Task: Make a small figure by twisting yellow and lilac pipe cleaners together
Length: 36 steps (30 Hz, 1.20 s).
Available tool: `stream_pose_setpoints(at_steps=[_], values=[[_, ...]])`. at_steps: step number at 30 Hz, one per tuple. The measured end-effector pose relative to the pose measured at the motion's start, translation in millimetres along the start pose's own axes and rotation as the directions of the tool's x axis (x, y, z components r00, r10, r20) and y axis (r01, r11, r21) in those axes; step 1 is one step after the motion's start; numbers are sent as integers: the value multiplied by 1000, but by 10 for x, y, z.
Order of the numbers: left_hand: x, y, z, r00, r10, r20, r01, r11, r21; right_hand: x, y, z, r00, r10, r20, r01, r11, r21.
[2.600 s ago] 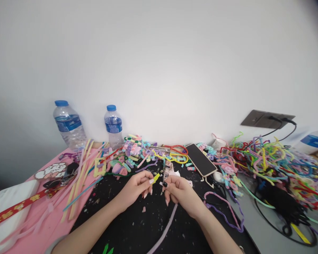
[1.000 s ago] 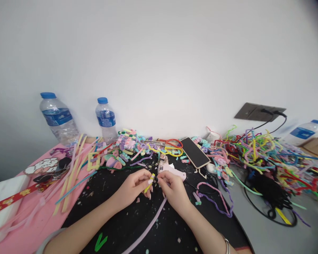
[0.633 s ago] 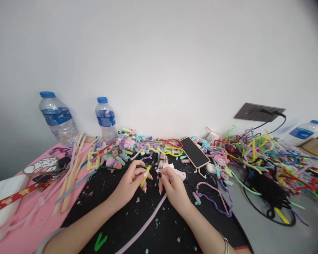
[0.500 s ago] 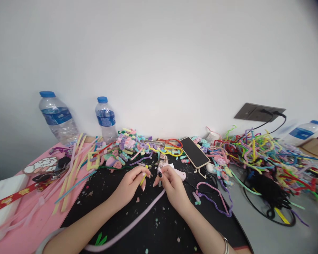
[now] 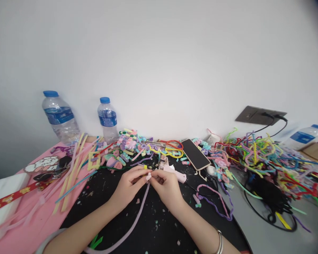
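The mat (image 5: 148,237) is open, scraps (image 5: 178,242) aside, to its right edge. The lilac stem (image 5: 140,212) sweeps down and left over it, top apparently clamped in the right hand (image 5: 168,190); the left hand (image 5: 126,190) grip pinches the yellow piece (image 5: 145,167).

The table (image 5: 257,233) is grey at the right; a black mat (image 5: 153,233) covers its middle and a pink sheet (image 5: 46,225) its left. On the mat lie a glue gun (image 5: 179,175), green piece (image 5: 97,242), scraps (image 5: 178,242) and part of a lilac stem (image 5: 136,218); on the sheet, a white box (image 5: 7,185) and yellow strips (image 5: 72,174); on the grey, a cord (image 5: 266,193) and coloured wires (image 5: 254,155).
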State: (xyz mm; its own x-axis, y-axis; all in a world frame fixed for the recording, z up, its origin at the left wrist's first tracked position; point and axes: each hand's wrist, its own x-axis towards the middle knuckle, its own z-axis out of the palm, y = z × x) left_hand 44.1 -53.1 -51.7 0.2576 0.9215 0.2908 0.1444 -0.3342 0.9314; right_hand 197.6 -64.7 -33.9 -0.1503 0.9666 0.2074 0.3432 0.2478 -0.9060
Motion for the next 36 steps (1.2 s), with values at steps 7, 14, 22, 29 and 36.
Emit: stream_pose_setpoints(at_steps=[7,14,22,29,36], values=[[26,-4,-33,988,28,-155,-22,999,41,106,-157,-88,946,25,324,-99,972,213],[54,-13,-52,978,-140,-155,130,989,-73,646,75,-711,996,-81,-25,51,812,-582],[64,-29,-35,975,-181,-127,159,973,-167,1126,582,-948,992,-88,87,118,457,-882],[65,-8,-33,969,-229,-92,207,958,-199,1101,490,-1022,986,-166,23,77,327,-942],[61,24,-16,969,-230,-85,214,963,-166,780,384,-1187,966,-213,-144,-57,370,-927]])
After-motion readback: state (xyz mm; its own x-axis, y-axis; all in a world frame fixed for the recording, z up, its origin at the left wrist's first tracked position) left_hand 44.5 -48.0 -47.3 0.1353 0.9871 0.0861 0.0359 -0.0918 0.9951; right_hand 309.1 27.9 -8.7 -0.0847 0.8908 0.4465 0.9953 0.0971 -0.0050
